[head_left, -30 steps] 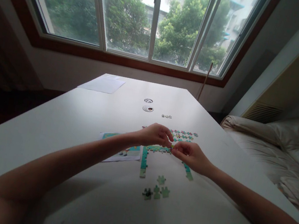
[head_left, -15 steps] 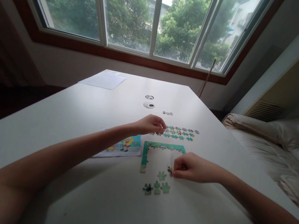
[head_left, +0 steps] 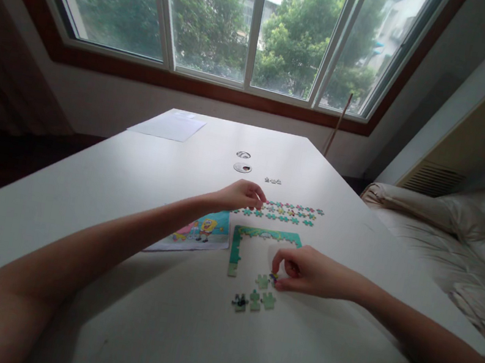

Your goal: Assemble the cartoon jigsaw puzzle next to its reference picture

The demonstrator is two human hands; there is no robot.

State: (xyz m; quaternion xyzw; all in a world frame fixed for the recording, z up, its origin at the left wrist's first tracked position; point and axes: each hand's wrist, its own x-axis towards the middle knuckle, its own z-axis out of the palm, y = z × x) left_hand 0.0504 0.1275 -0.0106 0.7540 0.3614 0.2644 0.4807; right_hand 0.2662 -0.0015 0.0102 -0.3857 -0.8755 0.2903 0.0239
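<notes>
A partly built jigsaw border (head_left: 237, 249), teal and green, lies on the white table (head_left: 170, 169) as an upside-down L. My left hand (head_left: 242, 196) is curled, its fingertips at the left end of rows of loose pieces (head_left: 293, 213) just beyond the border; what they pinch is hidden. My right hand (head_left: 304, 271) rests on the table right of the border, thumb and fingers pinched on a small dark puzzle piece (head_left: 273, 278). It sits beside a few loose green pieces (head_left: 256, 300).
A printed cartoon picture sheet (head_left: 202, 233) lies left of the border under my left forearm. Farther off are two round cable holes (head_left: 242, 167), a tiny cluster of pieces (head_left: 273, 181) and a paper sheet (head_left: 168, 126). A bed with pale bedding (head_left: 456, 236) stands right.
A second ago both hands met at the border's top edge. My left hand has gone out to the rows of loose pieces; my right hand has come down near the green pieces with a small piece.
</notes>
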